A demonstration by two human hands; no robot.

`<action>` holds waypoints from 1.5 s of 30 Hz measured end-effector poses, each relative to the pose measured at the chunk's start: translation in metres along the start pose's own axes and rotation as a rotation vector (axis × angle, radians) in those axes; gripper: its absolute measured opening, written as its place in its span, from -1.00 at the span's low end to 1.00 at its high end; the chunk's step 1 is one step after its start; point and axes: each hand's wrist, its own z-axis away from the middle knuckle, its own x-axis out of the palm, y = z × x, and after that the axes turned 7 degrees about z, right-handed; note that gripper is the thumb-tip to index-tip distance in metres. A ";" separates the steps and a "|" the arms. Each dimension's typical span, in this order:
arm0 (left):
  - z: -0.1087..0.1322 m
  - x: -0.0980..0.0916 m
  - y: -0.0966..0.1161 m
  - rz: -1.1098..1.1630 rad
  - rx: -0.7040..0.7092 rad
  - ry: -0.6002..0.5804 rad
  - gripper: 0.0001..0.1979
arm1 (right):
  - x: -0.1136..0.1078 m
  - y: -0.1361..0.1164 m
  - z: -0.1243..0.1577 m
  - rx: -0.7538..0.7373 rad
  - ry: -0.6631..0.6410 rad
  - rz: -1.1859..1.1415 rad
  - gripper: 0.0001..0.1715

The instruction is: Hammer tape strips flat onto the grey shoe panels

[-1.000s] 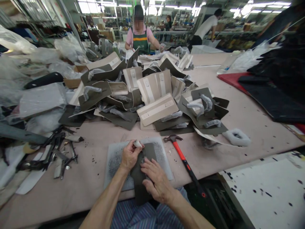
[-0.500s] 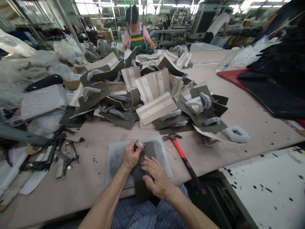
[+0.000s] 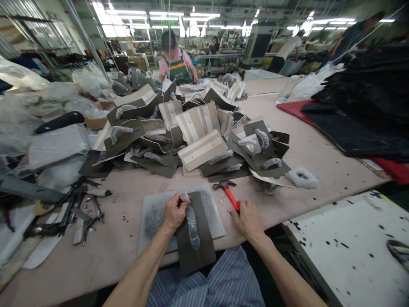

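My left hand (image 3: pixel 174 212) is closed round a small upright tool with a pale top (image 3: pixel 184 196), pressed against the upper left edge of a dark grey panel (image 3: pixel 196 245). The panel lies on a pitted grey pad (image 3: pixel 153 213) at the table's near edge and carries a wrapped handle (image 3: pixel 192 225). My right hand (image 3: pixel 247 219) is closed on the red handle of a hammer (image 3: pixel 228 192) lying to the right of the pad.
A large heap of grey and beige panels (image 3: pixel 198 136) fills the table's middle. Pliers and metal tools (image 3: pixel 75 209) lie at the left. A white foam piece (image 3: pixel 302 177) sits right. Black material (image 3: pixel 361 111) is stacked far right. A person in a green apron (image 3: pixel 175 64) works opposite.
My right hand left the dark panel and moved right to grasp the hammer's handle. The wrapped handle on the panel is now uncovered. My left hand stays on its tool.
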 end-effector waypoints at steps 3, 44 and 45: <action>-0.003 -0.003 0.000 0.053 -0.033 -0.026 -0.85 | -0.005 0.012 -0.009 0.153 -0.193 -0.170 -0.92; -0.001 -0.008 -0.005 0.005 0.058 -0.117 -0.83 | -0.016 -0.002 -0.021 -0.105 -0.277 0.370 -0.64; -0.002 -0.008 -0.004 0.008 0.055 -0.116 -0.84 | -0.012 -0.004 -0.018 -0.101 -0.238 0.391 -0.65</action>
